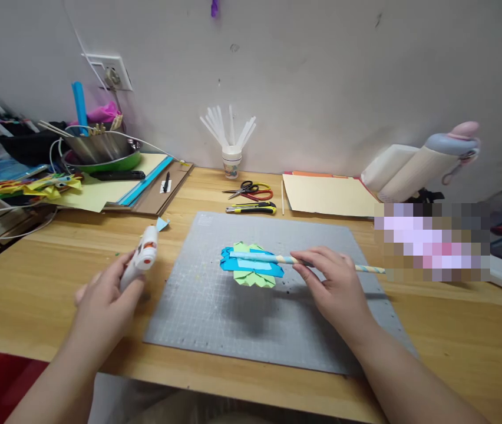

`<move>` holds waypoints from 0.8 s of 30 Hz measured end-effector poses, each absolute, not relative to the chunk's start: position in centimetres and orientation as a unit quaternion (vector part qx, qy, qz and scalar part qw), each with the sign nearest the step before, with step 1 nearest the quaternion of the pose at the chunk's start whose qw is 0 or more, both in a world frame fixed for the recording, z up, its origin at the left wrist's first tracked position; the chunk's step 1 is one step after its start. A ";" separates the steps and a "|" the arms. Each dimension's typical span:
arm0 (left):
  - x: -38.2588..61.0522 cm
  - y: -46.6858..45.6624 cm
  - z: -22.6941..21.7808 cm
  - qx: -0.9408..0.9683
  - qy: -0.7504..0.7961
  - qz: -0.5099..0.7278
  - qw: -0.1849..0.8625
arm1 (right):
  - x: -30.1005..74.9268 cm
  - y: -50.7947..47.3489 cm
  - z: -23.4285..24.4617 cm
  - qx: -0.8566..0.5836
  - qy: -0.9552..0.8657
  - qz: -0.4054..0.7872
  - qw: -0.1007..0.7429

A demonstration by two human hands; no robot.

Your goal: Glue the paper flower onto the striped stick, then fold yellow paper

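My left hand (116,285) is closed round a white hot glue gun (144,254) to the left of the grey cutting mat (198,312). Between the fingers and thumb of my right hand (333,277) is a paper-wrapped stick (265,258), striped blue and cream. On the stick's left end sits a folded paper flower (254,277) in blue and light green, with a pale blue strip across its middle. A shadow below suggests that the flower is held above the mat. The stick's right end passes behind my hand and shows again beyond it.
Behind the mat lie a yellow-black utility knife (253,208) and scissors (247,188), near a paper cup (231,162) of white sticks. Paper sheets (330,194) are at the back right, beside a bottle (428,165). A metal pot (96,145) and coloured paper stand at the left.
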State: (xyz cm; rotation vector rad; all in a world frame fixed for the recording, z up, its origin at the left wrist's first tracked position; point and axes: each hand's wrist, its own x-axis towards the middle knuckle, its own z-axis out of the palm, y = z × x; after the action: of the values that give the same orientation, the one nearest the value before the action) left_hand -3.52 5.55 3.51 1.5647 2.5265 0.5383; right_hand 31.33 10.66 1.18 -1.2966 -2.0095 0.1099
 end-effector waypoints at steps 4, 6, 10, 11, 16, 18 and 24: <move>-5.1 6.7 3.4 0.503 0.862 0.056 -0.015 | 31.4 10.7 1.0 -0.498 -0.786 0.039 0.363; -5.8 7.2 3.2 0.499 0.866 0.021 -0.027 | 31.4 10.7 1.0 -0.496 -0.789 0.036 0.362; -6.8 7.9 2.5 0.505 0.862 -0.014 -0.032 | 31.4 10.9 0.9 -0.508 -0.791 0.054 0.337; -6.9 8.0 2.5 0.508 0.860 -0.017 -0.036 | 31.4 11.0 0.9 -0.513 -0.792 0.068 0.325; -5.8 7.5 3.0 0.526 0.846 -0.012 -0.082 | 31.2 11.1 0.5 -0.519 -0.793 0.154 0.278; -4.6 7.1 3.3 0.537 0.833 0.029 -0.132 | 31.0 11.0 0.3 -0.521 -0.791 0.177 0.269; 0.1 8.2 4.8 0.667 0.731 0.137 -0.051 | 31.0 10.8 -0.1 -0.517 -0.799 0.190 0.242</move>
State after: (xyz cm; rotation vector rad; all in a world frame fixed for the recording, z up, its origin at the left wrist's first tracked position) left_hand 0.06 8.24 4.78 2.1668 2.3725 0.4438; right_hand 30.96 10.85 -0.11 -1.4122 -2.1847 0.5187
